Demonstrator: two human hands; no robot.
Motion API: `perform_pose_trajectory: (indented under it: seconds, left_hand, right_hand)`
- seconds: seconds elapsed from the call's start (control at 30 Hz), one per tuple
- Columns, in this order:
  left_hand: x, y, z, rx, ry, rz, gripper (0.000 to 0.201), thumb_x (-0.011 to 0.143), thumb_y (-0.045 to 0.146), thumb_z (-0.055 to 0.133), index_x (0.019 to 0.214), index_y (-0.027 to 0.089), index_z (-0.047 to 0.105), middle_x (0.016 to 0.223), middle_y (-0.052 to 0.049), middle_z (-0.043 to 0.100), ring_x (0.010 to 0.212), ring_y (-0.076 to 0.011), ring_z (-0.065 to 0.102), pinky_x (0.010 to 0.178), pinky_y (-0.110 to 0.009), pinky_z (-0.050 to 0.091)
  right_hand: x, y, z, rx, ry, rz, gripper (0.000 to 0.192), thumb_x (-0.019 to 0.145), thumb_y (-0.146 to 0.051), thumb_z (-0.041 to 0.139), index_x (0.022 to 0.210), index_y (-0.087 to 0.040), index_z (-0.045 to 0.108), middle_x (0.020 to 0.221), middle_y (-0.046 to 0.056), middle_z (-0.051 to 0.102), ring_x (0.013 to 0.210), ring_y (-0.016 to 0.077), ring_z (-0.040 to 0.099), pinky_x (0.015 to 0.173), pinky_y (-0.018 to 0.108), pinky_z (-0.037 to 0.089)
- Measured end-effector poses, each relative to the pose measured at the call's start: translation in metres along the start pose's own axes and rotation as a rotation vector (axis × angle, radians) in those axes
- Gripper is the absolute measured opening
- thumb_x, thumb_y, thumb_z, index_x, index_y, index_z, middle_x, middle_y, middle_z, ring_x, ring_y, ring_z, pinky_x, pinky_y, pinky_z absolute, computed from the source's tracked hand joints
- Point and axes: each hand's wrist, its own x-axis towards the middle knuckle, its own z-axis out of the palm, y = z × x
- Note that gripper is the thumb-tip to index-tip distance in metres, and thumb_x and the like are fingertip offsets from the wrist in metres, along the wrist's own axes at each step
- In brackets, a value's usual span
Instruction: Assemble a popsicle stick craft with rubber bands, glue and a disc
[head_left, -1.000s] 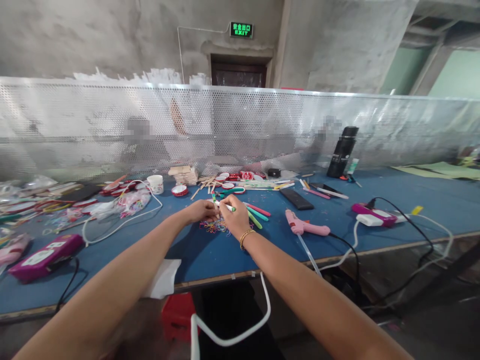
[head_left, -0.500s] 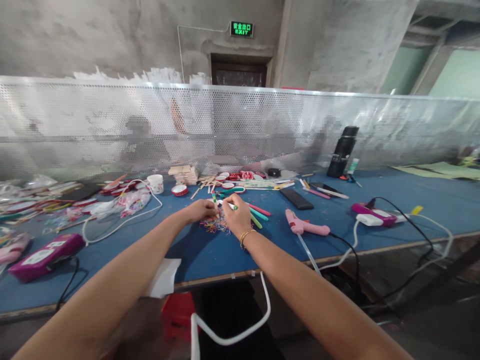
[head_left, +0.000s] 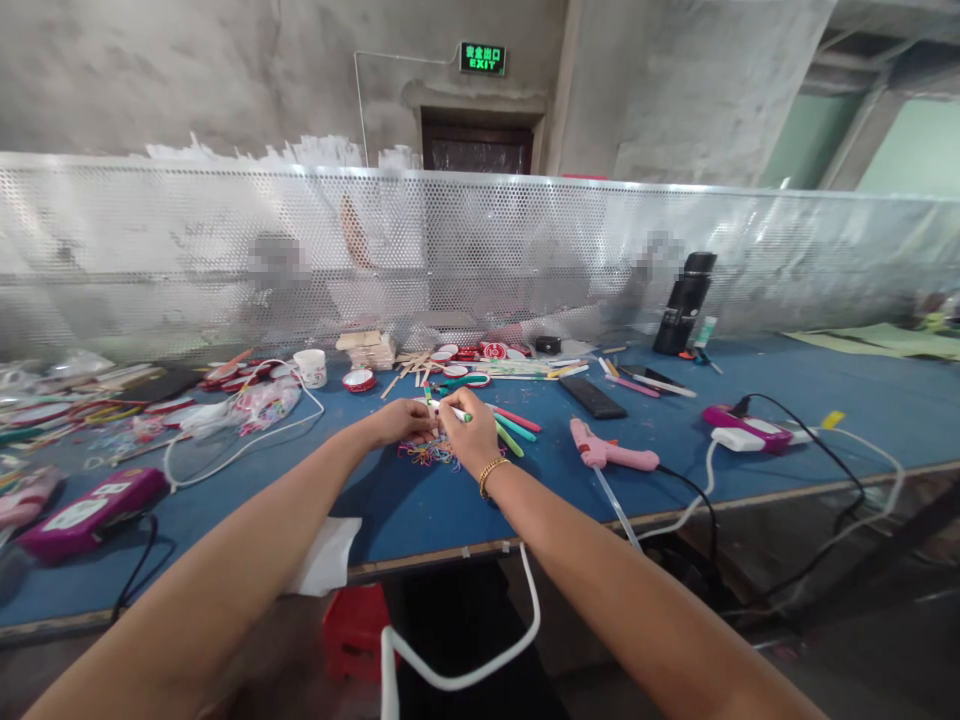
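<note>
My left hand [head_left: 405, 420] is closed on a thin craft stick [head_left: 428, 392], which stands upright with red and green colouring near its top. My right hand [head_left: 472, 430], with a gold bracelet at the wrist, grips a white marker with a green end [head_left: 456, 413]. The marker slants towards the stick; my fingers hide whether its tip touches. Beneath both hands lies a heap of colourful loops [head_left: 429, 455]. Several coloured markers [head_left: 517, 422] rest just right of my right hand. Teal-handled scissors [head_left: 466, 381] are behind the stick.
A pink glue gun [head_left: 615, 453] and a black phone-like slab [head_left: 594, 397] lie to the right. Farther off are a black flask [head_left: 686, 305] and a purple power strip [head_left: 750, 430]. A paper cup [head_left: 310, 368] and another purple strip [head_left: 94, 512] are on the left. Perforated metal screening [head_left: 487, 260] borders the table's back.
My right hand and the marker have shifted very slightly, showing more of the marker's white barrel. My left hand and the stick stay nearly in place.
</note>
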Motion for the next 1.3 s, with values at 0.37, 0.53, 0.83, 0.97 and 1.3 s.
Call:
perform_pose_trajectory:
  seconds: [0.37,0.53,0.83,0.97,1.3]
  left_hand:
    - [0.0014,-0.0016,-0.0007,0.015,-0.015,0.017,0.052,0.051,0.06,0.082,0.072,0.015,0.065,0.07,-0.002,0.068,0.065,-0.0136,0.06,0.067,-0.028,0.049]
    - [0.0031,-0.0041,-0.0005,0.03,0.012,0.005,0.052,0.051,0.059,0.082,0.072,0.015,0.066,0.07,-0.002,0.068,0.064,-0.014,0.06,0.065,-0.027,0.048]
    - [0.0013,-0.0021,-0.0005,0.011,-0.002,-0.008,0.05,0.051,0.057,0.083,0.073,0.015,0.066,0.069,-0.001,0.067,0.064,-0.0133,0.059,0.066,-0.026,0.049]
    - [0.0003,-0.0009,0.0003,0.008,0.011,-0.015,0.05,0.05,0.056,0.084,0.071,0.015,0.065,0.068,-0.001,0.068,0.064,-0.0134,0.06,0.066,-0.026,0.049]
    - [0.0004,-0.0003,0.0004,0.011,0.008,-0.008,0.05,0.05,0.056,0.084,0.07,0.015,0.065,0.067,-0.001,0.067,0.062,-0.0132,0.059,0.065,-0.027,0.049]
  right_hand:
    - [-0.0005,-0.0004,-0.0002,-0.013,-0.006,-0.008,0.014,0.084,-0.03,0.051,0.074,-0.023,0.058,0.075,-0.002,0.067,0.075,0.0167,0.061,0.074,0.027,0.043]
    - [-0.0002,-0.0001,-0.0011,-0.058,0.052,0.017,0.013,0.083,-0.028,0.051,0.074,-0.023,0.058,0.075,-0.001,0.067,0.076,0.0172,0.062,0.075,0.028,0.043]
    - [0.0004,0.001,0.0006,-0.025,0.011,-0.002,0.013,0.084,-0.029,0.051,0.074,-0.023,0.058,0.075,-0.002,0.067,0.074,0.0169,0.061,0.072,0.027,0.043]
    - [0.0005,0.0026,0.0,-0.059,0.07,0.008,0.013,0.084,-0.029,0.051,0.075,-0.023,0.058,0.076,-0.001,0.067,0.076,0.0175,0.062,0.074,0.028,0.043]
    - [0.0004,0.0006,-0.0003,-0.053,0.06,0.011,0.013,0.084,-0.029,0.051,0.074,-0.023,0.058,0.075,-0.001,0.067,0.075,0.017,0.061,0.073,0.027,0.042]
